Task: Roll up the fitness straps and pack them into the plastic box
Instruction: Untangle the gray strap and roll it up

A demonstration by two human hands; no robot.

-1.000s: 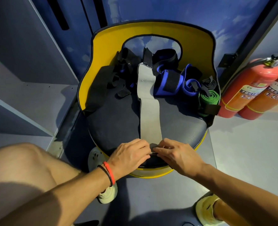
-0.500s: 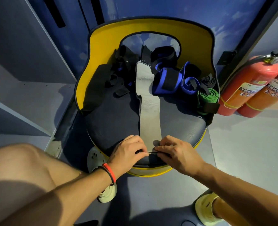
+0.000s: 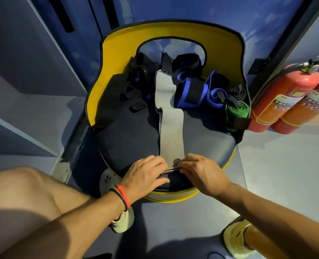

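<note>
A long grey strap (image 3: 171,126) lies flat down the middle of a dark round seat (image 3: 128,139) with a yellow backrest. My left hand (image 3: 145,174) and my right hand (image 3: 201,172) both pinch the strap's near end, which is folded into a thin first turn between my fingertips. At the back of the seat lie a tangle of black straps (image 3: 136,83), blue and black straps (image 3: 192,90), a rolled green strap (image 3: 237,109) and a small rolled black strap (image 3: 238,93). No plastic box is in view.
Two red fire extinguishers (image 3: 286,98) stand on the floor to the right of the seat. Grey shelves (image 3: 33,109) run along the left. My knee (image 3: 24,193) and shoes (image 3: 237,238) are near the seat's front edge.
Both hands have stayed at the strap's near end, and their fingers have tightened the fold a little. The view has shifted slightly.
</note>
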